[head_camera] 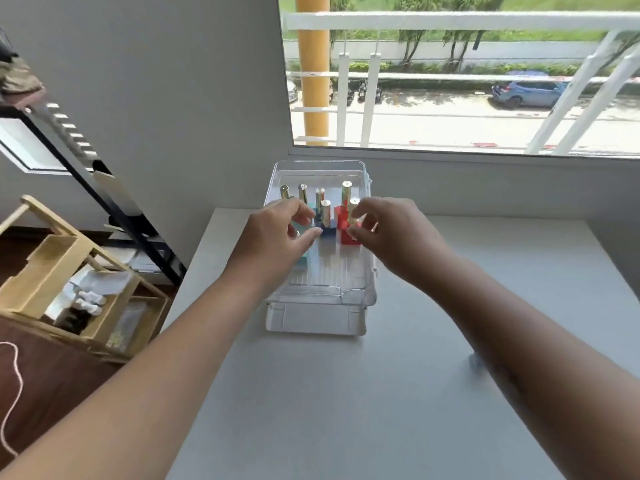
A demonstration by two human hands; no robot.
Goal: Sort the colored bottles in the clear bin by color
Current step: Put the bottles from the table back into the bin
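Grey table (346,393), clear bin (367,289). Left hand (277,237): half-curled over teal bottles (304,261), grip unclear. Right hand (391,233): fingertips pinching red bottle (348,237). No legible writing.

Two bare forearms enter from the lower edge, each ending in a bare hand: left hand (277,233), right hand (391,233). No sleeves, gloves, rings, watches or bands show on either arm from the picture edge to the fingertips. Nails are short and unpainted where visible; the far fingers are too blurred for finer detail.
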